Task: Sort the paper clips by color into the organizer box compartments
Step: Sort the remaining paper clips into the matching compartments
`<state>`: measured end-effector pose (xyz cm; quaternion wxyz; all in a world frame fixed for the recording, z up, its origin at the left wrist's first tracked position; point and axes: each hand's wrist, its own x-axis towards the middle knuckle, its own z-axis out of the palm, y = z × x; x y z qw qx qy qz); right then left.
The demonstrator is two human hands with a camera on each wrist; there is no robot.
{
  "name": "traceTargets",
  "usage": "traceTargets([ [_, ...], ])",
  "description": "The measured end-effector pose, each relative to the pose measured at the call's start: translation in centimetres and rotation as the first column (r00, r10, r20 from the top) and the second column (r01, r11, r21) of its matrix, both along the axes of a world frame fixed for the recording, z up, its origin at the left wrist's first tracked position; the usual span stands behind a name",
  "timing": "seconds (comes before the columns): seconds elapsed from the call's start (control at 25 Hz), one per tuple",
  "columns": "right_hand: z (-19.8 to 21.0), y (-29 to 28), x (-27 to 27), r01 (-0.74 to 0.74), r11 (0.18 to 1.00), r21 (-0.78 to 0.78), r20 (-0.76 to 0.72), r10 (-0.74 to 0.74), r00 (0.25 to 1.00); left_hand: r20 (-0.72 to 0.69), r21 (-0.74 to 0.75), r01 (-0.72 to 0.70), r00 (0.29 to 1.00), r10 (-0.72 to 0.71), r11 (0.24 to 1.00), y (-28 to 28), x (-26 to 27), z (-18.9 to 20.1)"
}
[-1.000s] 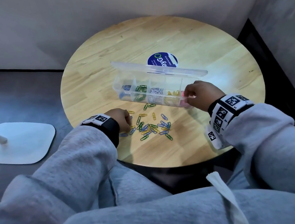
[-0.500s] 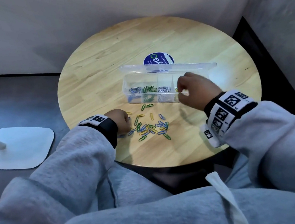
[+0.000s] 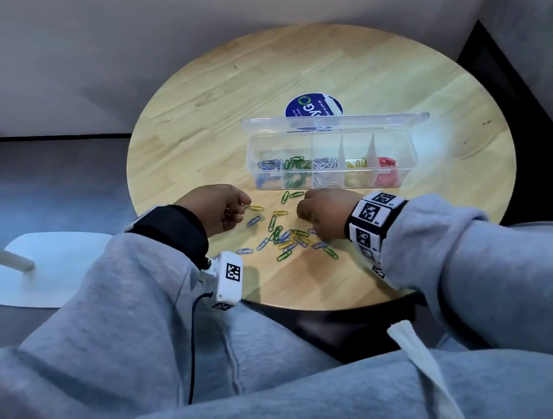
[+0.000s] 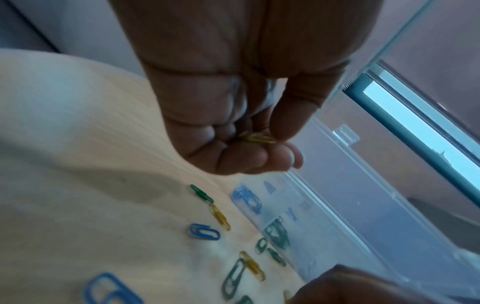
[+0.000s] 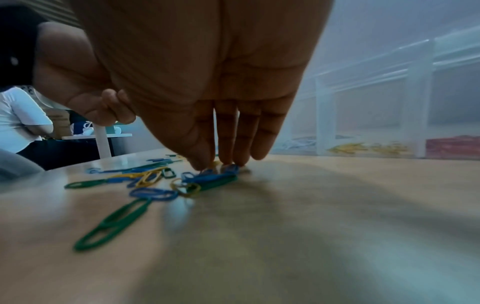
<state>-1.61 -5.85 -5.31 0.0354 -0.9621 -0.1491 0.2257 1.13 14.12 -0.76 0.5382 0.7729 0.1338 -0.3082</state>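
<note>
Nearest me, between my two hands, I see the loose pile of paper clips [image 3: 289, 239] in blue, green and yellow, lying flat on the round table [image 3: 191, 143] and pointing every which way. My right hand [image 3: 323, 212] reaches down with straight fingers [image 5: 228, 144] together, tips touching a blue clip [image 5: 213, 176] at the pile's edge; whether it is grasped I cannot tell. My left hand [image 3: 214, 209] is curled, thumb and fingers pinching a yellow clip [image 4: 257, 138], its long axis pointing toward the right hand. Beyond both hands stands the clear organizer box [image 3: 334, 182], lid [image 3: 334, 123] open, long side running left to right: blue, green, white, yellow, then red clips
</note>
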Motion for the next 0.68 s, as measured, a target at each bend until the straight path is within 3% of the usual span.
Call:
traceTargets([
  [0.12,-0.5,-0.3,0.1,0.045,0.999,0.019,0.041,-0.046,0.998,-0.053,-0.115,-0.119,0.992,0.114,0.986,0.0,0.6,0.0],
  [0.16,-0.6,-0.4,0.1,0.063,0.998,0.017,0.041,-0.063,0.997,-0.048,-0.089,-0.117,0.992,0.114,0.989,-0.2,0.9,0.0],
  [0.24,-0.5,-0.6,0.1,0.098,0.995,0.012,0.033,-0.098,0.995,0.050,0.140,0.035,0.998,-0.042,0.990,-0.4,1.4,-0.2],
  [0.32,-0.2,-0.7,0.0,0.125,0.992,0.008,0.005,-0.125,0.992,0.129,0.476,0.237,0.934,-0.333,0.847,-0.6,1.6,-0.5],
  [0.4,0.1,-0.8,-0.3,0.146,0.989,-0.010,-0.057,-0.146,0.988,0.115,0.667,0.294,0.867,-0.485,0.685,-0.9,1.9,-1.2],
  [0.56,0.4,-1.4,-0.9,0.179,0.984,-0.009,-0.122,-0.179,0.976,0.048,0.751,0.336,0.831,-0.554,0.569,-2.1,2.5,-2.6],
  [0.68,0.7,-2.5,-1.4,0.258,0.965,0.035,-0.167,-0.249,0.954,0.013,0.760,0.353,0.831,-0.556,0.545,-2.9,2.6,-3.3],
])
